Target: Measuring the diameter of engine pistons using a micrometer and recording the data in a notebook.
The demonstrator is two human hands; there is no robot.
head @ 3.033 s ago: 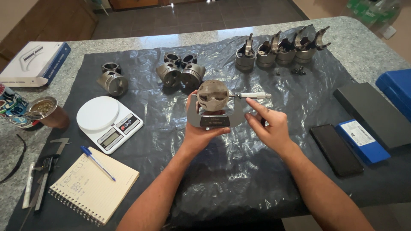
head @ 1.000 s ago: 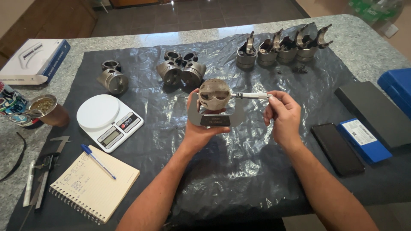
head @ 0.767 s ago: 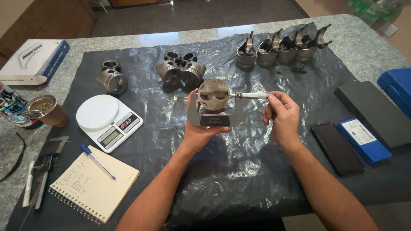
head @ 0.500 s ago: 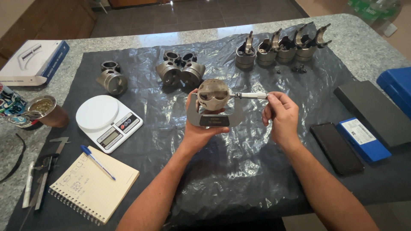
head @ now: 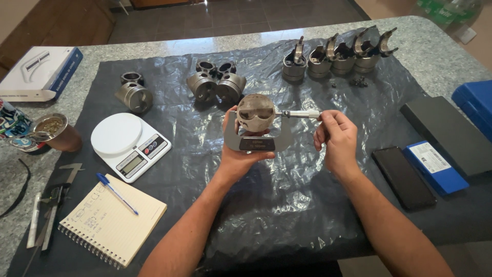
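Head view: the left hand [head: 245, 154] cradles a micrometer [head: 259, 139] spanning a piston [head: 255, 110] above the plastic sheet [head: 287, 205]; the right hand [head: 335, 138] pinches its thimble [head: 303, 114], seemingly gauging diameter.

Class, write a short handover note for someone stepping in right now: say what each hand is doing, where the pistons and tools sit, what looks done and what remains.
Left hand: holds the micrometer with a piston in its frame.
Right hand: fingers on the micrometer's thimble.
Elsewhere: three loose pistons and four with rods lie on the black sheet; scale, notebook and pen to the left.
Done: notebook has some entries.
Left: this reading; how many others remain is unclear.
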